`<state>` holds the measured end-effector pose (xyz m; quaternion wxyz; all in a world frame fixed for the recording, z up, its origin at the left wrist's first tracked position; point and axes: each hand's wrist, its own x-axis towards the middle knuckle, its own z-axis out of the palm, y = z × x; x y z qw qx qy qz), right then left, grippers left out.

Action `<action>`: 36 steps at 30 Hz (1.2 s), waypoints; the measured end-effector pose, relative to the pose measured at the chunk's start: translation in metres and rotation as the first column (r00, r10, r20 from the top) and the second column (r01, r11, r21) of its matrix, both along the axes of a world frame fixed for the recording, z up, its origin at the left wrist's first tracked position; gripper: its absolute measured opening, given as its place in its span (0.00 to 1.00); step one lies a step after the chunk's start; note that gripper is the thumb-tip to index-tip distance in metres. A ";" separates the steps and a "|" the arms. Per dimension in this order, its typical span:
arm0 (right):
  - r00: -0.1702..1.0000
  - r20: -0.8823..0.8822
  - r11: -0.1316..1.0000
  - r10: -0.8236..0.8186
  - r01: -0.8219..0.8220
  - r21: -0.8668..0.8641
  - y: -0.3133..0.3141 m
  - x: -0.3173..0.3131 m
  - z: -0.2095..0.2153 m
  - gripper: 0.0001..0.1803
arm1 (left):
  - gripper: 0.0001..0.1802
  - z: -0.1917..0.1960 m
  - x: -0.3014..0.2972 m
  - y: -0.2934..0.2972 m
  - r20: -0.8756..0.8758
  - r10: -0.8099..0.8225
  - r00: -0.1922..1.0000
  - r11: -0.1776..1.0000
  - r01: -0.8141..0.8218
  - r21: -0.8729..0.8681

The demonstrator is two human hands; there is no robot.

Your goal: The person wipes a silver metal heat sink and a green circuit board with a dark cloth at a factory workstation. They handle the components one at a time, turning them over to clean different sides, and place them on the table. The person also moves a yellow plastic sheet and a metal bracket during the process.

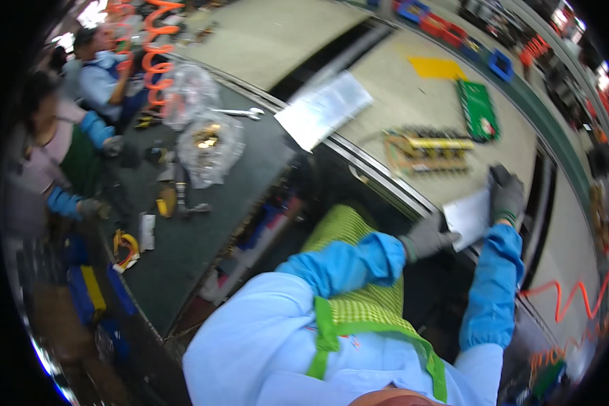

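A pale flat sheet (pixel 468 218), paper or thin plate I cannot tell, is held at the near edge of the light bench. My right hand (pixel 507 195), in a grey glove, closes on its far right edge. My left hand (pixel 426 237), gloved too, pinches its left edge with thumb and fingers. Just beyond lies a blurred assembly (pixel 432 150) with a yellow bar and rows of small brass-coloured parts. Behind it is a green flat box or board (pixel 477 110). To the left, a larger whitish sheet (pixel 325 109) rests across the bench edge.
On the dark green table (pixel 216 233) at left lie a wrench (pixel 240 113), clear bags of brass parts (pixel 210 140) and a hammer-like tool (pixel 183 193). Two people work beyond it. An orange coiled hose (pixel 157 57) hangs there. Small bins (pixel 443 28) line the far edge.
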<state>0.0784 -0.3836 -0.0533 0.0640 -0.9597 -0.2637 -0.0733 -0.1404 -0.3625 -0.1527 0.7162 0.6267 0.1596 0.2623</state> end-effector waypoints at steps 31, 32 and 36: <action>0.990 -0.076 0.969 0.121 -0.101 0.224 -0.012 -0.003 -0.011 0.25 | 0.37 0.023 -0.010 0.010 -0.127 -0.012 0.992 0.997 0.002 -0.074; 0.994 -0.073 0.976 0.084 -0.067 0.206 -0.011 -0.004 -0.009 0.25 | 0.38 0.027 -0.012 0.010 -0.109 -0.041 0.993 0.991 0.027 -0.129; 0.988 -0.112 0.975 0.107 -0.082 0.207 -0.015 -0.006 -0.007 0.27 | 0.39 0.024 -0.011 0.009 -0.028 -0.089 0.996 0.977 0.082 -0.194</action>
